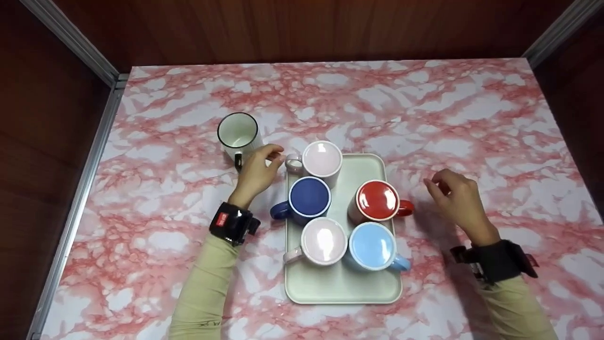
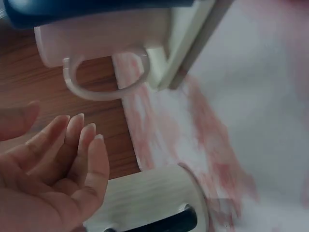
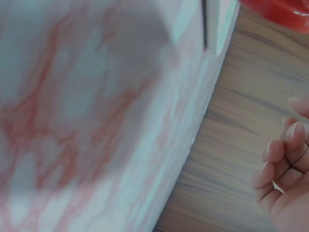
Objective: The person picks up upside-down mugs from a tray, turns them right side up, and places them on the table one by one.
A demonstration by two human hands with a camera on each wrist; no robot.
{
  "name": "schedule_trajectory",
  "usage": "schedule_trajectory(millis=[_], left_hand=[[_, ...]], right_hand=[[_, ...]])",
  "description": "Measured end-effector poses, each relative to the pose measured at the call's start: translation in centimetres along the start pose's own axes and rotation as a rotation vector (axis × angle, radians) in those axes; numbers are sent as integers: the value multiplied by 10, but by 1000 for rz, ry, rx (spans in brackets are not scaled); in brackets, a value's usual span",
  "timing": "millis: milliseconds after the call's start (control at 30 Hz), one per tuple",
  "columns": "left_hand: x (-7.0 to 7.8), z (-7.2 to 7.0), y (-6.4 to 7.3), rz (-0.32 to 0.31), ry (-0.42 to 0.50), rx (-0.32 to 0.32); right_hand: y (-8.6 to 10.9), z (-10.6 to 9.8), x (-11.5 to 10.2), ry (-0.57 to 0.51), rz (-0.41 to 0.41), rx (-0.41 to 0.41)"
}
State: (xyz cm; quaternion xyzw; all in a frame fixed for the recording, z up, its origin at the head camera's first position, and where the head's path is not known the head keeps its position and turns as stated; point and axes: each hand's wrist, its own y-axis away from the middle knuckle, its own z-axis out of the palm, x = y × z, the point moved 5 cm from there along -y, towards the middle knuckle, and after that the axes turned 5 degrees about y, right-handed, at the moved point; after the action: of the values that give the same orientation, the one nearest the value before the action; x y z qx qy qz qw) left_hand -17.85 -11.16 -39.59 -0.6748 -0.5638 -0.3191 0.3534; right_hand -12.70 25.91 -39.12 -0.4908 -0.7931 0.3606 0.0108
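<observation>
My left hand point(image 1: 257, 172), fingers loosely bent and holding nothing, hovers between a white mug with a dark rim point(image 1: 238, 132) and the handle of a pale pink mug point(image 1: 322, 159). That pink mug stands at the far left of a cream tray point(image 1: 344, 290). Below it on the tray are a dark blue mug point(image 1: 309, 197) and a second pale pink mug point(image 1: 324, 241). Along the tray's right side stand a red mug point(image 1: 377, 200) and a light blue mug point(image 1: 373, 246). Off to the right of the red mug, my right hand point(image 1: 455, 198) is raised with relaxed, bent fingers and nothing in them.
A red-and-white marbled table point(image 1: 472, 104) lies under everything. Dark wood panels point(image 1: 321, 30) stand behind and at both sides, with a metal frame strip point(image 1: 101, 141) along the left edge. Mug handles stick out past the tray's sides.
</observation>
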Motion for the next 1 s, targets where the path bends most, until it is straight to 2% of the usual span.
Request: schedule_trajectory(millis=[100,167,400,500,700,800,1000], left_hand=[[-2,8,-4,-11,-74,-74],[0,13,-6,4,-110,-115],[9,23,-10,109,-190,-204],[13,26,-11,164,-225,-209],[17,30,-11,259,-299,-176],[19,32,-12,286,-334,-169],[22,35,-13,295,-400,-196]], right_hand=[[-1,-3,-8,2,-24,4],[-2,-4,-12,2,-37,15],[-2,-6,-22,-17,-69,24],[-2,-6,-24,-31,-75,9],[-1,-5,-24,-46,-74,17],[0,-4,-24,-47,-72,6],[-1,-3,-28,-47,-86,-21]])
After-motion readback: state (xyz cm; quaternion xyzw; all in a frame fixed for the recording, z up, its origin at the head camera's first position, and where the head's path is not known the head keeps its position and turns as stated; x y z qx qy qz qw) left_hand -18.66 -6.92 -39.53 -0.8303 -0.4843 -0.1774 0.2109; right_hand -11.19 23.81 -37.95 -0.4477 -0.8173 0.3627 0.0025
